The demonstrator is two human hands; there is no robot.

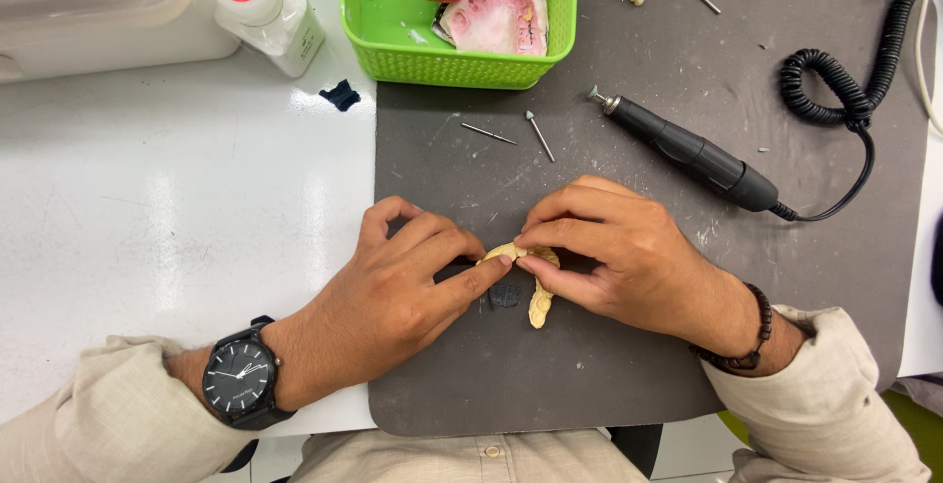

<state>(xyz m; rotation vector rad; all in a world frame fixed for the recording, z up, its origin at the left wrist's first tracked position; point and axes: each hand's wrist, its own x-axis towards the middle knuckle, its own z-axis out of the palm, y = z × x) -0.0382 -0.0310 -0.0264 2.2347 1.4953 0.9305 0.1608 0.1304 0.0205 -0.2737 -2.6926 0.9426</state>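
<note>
I am resting both hands on the dark gray mat point(629, 365) and pinching a cream-colored tooth model point(537, 298) between them, near the middle of the mat. My left hand point(393, 291) is curling closed, its thumb and forefinger pressing the model's left end. My right hand point(614, 257) is closing its fingertips point(530, 247) around the model's upper part, while the lower end is sticking out below my fingers and lying on the mat.

Toward the mat's far right side, a black handheld grinder point(688, 154) is lying with its coiled cord point(835, 80). Two thin metal bits point(516, 134) are lying on the mat beyond my hands. A green basket point(393, 51) is sitting at the mat's far left corner, holding a pink denture mold point(501, 11).
</note>
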